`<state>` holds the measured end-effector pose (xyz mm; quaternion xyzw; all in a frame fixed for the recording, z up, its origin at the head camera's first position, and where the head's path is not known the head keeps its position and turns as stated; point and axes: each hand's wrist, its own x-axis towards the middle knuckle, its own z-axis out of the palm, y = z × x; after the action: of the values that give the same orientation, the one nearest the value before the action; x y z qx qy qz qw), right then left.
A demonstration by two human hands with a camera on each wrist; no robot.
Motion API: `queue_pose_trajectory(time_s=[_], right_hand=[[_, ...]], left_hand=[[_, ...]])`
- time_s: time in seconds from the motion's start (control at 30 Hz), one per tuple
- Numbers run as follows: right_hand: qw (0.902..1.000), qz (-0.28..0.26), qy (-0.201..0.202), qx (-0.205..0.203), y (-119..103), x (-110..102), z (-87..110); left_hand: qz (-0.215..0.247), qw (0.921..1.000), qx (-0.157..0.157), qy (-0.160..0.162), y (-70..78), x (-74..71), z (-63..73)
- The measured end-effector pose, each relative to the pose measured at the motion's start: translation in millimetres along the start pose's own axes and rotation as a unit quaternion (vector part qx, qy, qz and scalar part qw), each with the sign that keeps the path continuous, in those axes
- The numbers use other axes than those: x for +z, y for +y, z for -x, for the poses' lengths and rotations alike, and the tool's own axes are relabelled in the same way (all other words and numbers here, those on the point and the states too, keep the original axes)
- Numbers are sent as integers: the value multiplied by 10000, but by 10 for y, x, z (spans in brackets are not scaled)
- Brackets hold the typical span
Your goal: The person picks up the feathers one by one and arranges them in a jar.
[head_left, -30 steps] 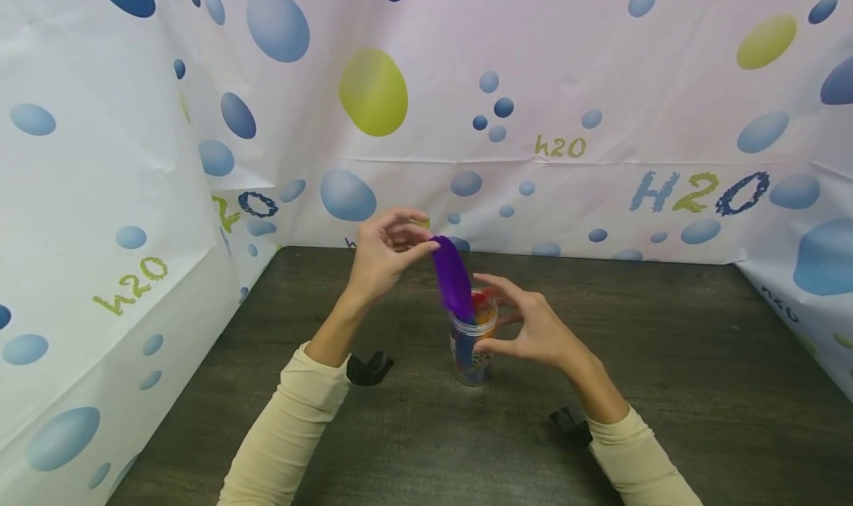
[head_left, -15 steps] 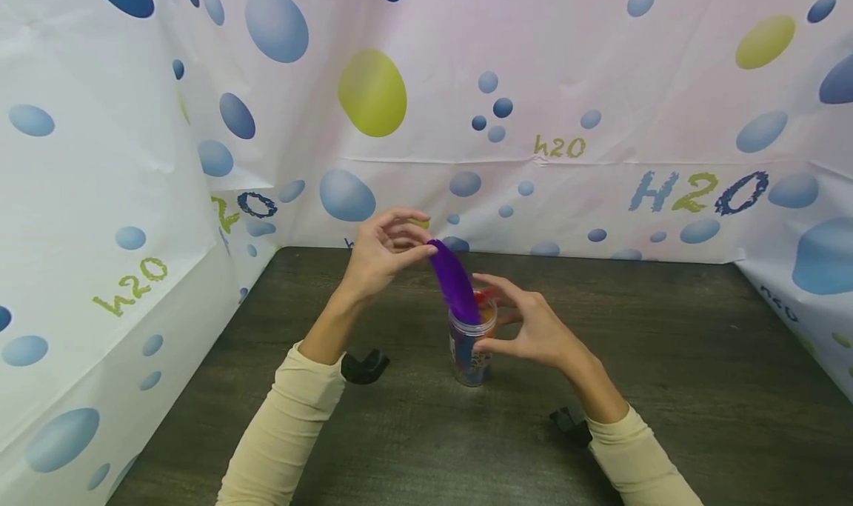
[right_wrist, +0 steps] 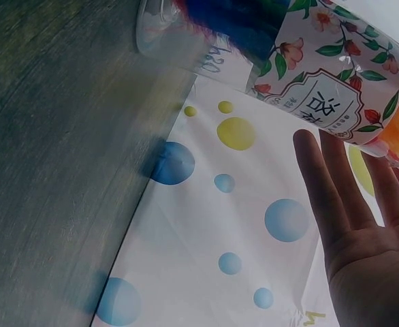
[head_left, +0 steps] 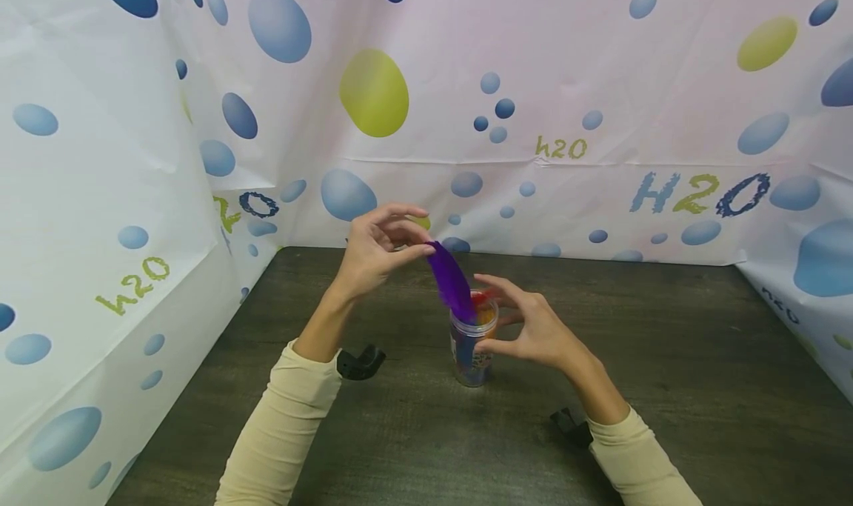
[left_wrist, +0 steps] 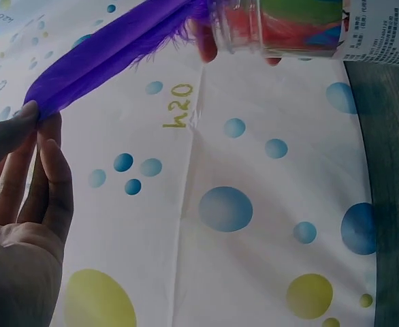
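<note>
In the head view my left hand pinches the tip of a purple feather between thumb and fingers. The feather slants down to the right, its lower end inside the mouth of a clear plastic jar. More feathers in red, orange, green and blue fill part of the jar, which stands upright and bears a flowered label. Around the jar's right side, my right hand holds it, thumb in front and fingers behind. The left wrist view shows the purple feather running from the fingertips to the jar rim.
The dark wooden table spreads around the jar. Behind and to the left hangs a white sheet printed with blue and green spots. A black wrist mount sits by the left cuff, another black mount by the right.
My left hand has shifted slightly left with the feather's tip. The feather dipped a little deeper into the jar, then rose slightly. My right hand and the jar have stayed in place.
</note>
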<state>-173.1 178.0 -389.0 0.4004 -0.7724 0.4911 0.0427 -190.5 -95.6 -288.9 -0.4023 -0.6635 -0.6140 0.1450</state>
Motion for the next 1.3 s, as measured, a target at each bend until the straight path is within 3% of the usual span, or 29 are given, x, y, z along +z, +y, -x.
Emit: queue_pose_trajectory(time_s=[0.13, 0.23, 0.5, 0.67, 1.3], right_hand=[[10000, -9, 8, -25, -4, 2, 2], [9999, -10, 6, -105, -11, 6, 1], [10000, -58, 14, -73, -13, 12, -1], [10000, -35, 8, -93, 0, 18, 5], [9999, 6, 23, -169, -16, 27, 9]], left_hand=[[-94, 9996, 55, -256, -30, 37, -1], [-267, 9991, -92, -324, -46, 84, 12], [-308, 9955, -880, -168, -99, 177, 63], [-257, 9907, -1296, -321, -131, 219, 104], [-965, 9835, -1326, -770, -237, 338, 243]])
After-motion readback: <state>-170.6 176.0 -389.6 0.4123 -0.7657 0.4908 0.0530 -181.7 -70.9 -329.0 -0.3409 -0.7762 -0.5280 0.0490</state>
